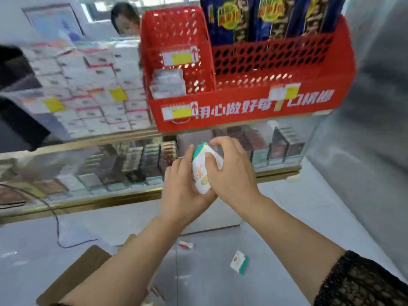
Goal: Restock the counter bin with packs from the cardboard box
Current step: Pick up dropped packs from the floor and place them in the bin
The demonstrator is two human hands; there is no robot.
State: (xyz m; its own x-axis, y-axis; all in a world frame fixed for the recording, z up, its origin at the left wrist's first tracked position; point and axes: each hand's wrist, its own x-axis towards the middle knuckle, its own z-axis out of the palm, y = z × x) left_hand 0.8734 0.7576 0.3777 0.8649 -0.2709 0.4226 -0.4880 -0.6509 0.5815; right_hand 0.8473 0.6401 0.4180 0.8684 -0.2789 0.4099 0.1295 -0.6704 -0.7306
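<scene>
White-and-teal paper pack point(199, 176) clamped in both hands

Sits at centre, below red perforated plastic counter bin point(220, 123) at 12 o'clock. Gripped from 9 o'clock by left hand point(183, 188), fingers curled beneath; covered from 3 o'clock by right hand point(231, 173), fingers curled over its top. Brown cardboard box point(75, 277) at 7 o'clock; second pack point(239, 261) lying at 5 o'clock.

left grip point(185, 184): cups small white-and-green pack point(199, 175) from left and beneath, thumb up | right grip point(229, 171): fingers curled over its top, thumb on front | left forearm point(123, 261), right forearm point(287, 224): bare, stretched forward, converging | right upper arm: black lace sleeve point(364, 283)
</scene>
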